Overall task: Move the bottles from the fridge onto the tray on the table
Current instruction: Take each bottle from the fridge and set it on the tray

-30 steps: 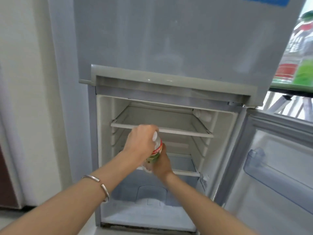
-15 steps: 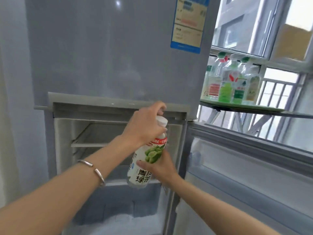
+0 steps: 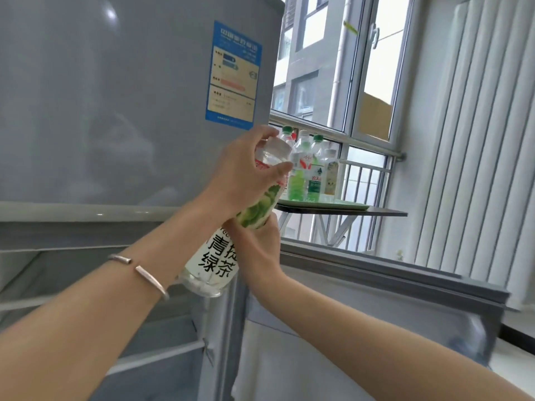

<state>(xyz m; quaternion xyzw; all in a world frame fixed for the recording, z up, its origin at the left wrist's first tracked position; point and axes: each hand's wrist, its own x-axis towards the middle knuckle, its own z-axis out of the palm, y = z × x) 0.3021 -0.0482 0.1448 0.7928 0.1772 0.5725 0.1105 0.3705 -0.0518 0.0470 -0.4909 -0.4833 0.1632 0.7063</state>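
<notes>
Fingers [image 3: 278, 169] of left hand [image 3: 240, 175]: curled round upper part of green tea bottle [image 3: 215, 264], cap end hidden under them. Right hand [image 3: 257, 247]: wrapped round same bottle at mid-body, from behind and below. Bottle: tilted, base toward lower left, raised in front of grey fridge [image 3: 115, 111], above its open lower compartment. Silver bangle [image 3: 139, 270] on left wrist. Beyond the hands, well apart: green tray [image 3: 347, 204] on dark table [image 3: 388, 212] by window, bearing upright bottles on tray [image 3: 307, 169]. Fridge door [image 3: 376, 299] open at right.
</notes>
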